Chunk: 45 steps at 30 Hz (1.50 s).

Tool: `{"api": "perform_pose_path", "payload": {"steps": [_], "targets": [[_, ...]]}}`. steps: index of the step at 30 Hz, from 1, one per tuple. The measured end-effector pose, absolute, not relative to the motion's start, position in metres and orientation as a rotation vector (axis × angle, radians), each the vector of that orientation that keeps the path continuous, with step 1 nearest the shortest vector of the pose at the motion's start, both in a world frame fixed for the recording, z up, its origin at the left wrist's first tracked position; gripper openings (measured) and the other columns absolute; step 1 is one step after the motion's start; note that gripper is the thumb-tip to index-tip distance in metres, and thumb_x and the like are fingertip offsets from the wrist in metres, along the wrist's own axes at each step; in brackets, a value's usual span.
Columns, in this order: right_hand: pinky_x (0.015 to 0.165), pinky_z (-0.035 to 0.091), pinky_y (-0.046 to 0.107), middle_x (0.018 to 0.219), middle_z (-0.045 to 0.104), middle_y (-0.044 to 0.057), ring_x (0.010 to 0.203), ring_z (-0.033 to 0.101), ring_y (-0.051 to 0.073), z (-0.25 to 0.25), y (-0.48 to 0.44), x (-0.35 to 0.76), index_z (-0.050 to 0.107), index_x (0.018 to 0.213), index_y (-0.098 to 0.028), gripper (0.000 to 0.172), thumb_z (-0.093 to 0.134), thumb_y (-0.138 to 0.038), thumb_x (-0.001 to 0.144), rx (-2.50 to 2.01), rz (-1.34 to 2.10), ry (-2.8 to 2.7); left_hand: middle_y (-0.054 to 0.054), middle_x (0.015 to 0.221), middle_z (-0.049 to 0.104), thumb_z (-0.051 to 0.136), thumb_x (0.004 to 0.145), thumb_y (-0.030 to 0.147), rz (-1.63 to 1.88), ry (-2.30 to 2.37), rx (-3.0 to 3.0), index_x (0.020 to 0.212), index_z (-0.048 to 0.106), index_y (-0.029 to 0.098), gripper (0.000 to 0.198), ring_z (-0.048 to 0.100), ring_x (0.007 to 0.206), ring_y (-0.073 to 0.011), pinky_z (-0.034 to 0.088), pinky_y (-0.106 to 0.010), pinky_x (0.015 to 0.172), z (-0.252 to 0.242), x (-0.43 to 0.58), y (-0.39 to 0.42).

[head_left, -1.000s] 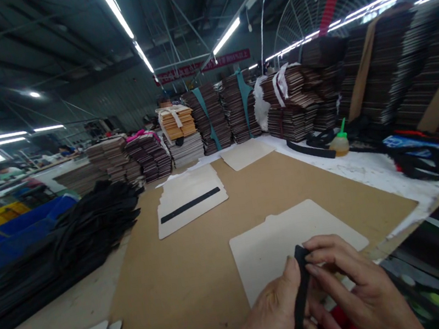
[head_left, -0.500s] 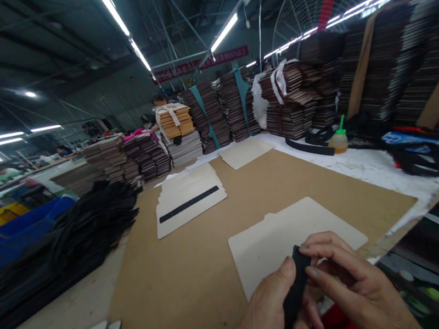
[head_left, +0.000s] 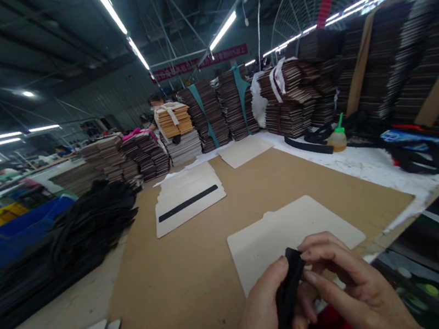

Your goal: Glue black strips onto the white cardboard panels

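A narrow black strip [head_left: 286, 291] stands nearly upright between my two hands at the bottom of the view. My left hand [head_left: 264, 318] grips its lower part, thumb up along its side. My right hand [head_left: 356, 290] pinches the strip's top end with its fingertips. Just beyond the hands lies a cream cut board panel [head_left: 289, 234], flat on the brown cardboard sheet [head_left: 180, 282] that covers the table.
A second cream panel with a black strip on it [head_left: 187, 202] lies farther back, another panel [head_left: 244, 150] behind it. A heap of black strips [head_left: 66, 250] sits left. A glue bottle [head_left: 339, 137] and black straps [head_left: 423, 160] lie right. Tall stacks of boards [head_left: 296, 96] line the back.
The hands and strip have shifted slightly left and up in view. The left thumb has slid up towards the strip's top end. The grip is unchanged.
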State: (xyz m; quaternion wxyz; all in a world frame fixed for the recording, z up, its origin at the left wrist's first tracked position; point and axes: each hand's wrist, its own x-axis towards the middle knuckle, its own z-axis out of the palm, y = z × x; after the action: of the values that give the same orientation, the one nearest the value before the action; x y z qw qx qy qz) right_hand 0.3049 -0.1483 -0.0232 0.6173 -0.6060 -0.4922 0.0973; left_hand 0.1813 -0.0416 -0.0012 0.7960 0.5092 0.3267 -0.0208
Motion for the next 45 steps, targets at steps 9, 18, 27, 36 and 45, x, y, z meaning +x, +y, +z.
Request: {"api": "perform_pose_path", "payload": {"steps": [9, 18, 27, 36, 45], "targets": [[0.078, 0.05, 0.025, 0.084, 0.062, 0.001, 0.082, 0.062, 0.015, -0.015, -0.164, 0.312, 0.064, 0.084, -0.025, 0.022, 0.047, -0.033, 0.097, -1.39, 0.803, -1.321, 0.003, 0.06, 0.057, 0.061, 0.07, 0.075, 0.014, 0.628, 1.306, 0.098, 0.057, 0.016, 0.066, 0.036, 0.037, -0.005, 0.022, -0.019, 0.036, 0.003, 0.169, -0.044], [0.057, 0.045, 0.025, 0.072, 0.061, 0.001, 0.063, 0.054, 0.014, -0.029, -0.18, 0.399, 0.063, 0.09, -0.022, 0.039, 0.061, -0.06, 0.08, -1.737, 0.767, -0.789, 0.003, 0.064, 0.061, 0.06, 0.078, 0.044, -0.259, 0.946, 1.678, 0.101, 0.065, 0.019, 0.034, 0.045, 0.049, -0.0087, 0.032, -0.019, 0.046, 0.024, 0.146, -0.014], [0.049, 0.035, 0.024, 0.061, 0.05, -0.007, 0.052, 0.045, 0.011, -0.032, -0.129, 0.44, 0.056, 0.1, -0.023, 0.041, 0.066, -0.05, 0.071, -1.839, 0.612, -0.8, 0.004, 0.056, 0.056, 0.055, 0.077, 0.054, 0.065, 1.206, 1.734, 0.1, 0.064, 0.018, 0.043, 0.038, 0.041, -0.0094, 0.024, -0.021, 0.043, -0.005, 0.149, 0.021], [0.058, 0.04, 0.028, 0.066, 0.056, -0.004, 0.06, 0.052, 0.015, -0.049, -0.112, 0.446, 0.061, 0.097, -0.022, 0.034, 0.06, -0.045, 0.072, -1.976, 0.518, -0.875, 0.006, 0.047, 0.05, 0.061, 0.065, 0.052, 0.167, 1.277, 1.754, 0.094, 0.064, 0.018, 0.044, 0.05, 0.049, -0.0172, 0.033, -0.026, 0.052, -0.007, 0.158, 0.029], [0.059, 0.041, 0.028, 0.066, 0.058, -0.004, 0.061, 0.055, 0.015, -0.052, -0.107, 0.445, 0.063, 0.093, -0.023, 0.028, 0.058, -0.044, 0.074, -2.028, 0.455, -0.887, 0.007, 0.043, 0.05, 0.059, 0.069, 0.057, 0.157, 1.351, 1.724, 0.103, 0.063, 0.017, 0.053, 0.054, 0.05, -0.02, 0.037, -0.028, 0.056, -0.016, 0.155, 0.031]]}}
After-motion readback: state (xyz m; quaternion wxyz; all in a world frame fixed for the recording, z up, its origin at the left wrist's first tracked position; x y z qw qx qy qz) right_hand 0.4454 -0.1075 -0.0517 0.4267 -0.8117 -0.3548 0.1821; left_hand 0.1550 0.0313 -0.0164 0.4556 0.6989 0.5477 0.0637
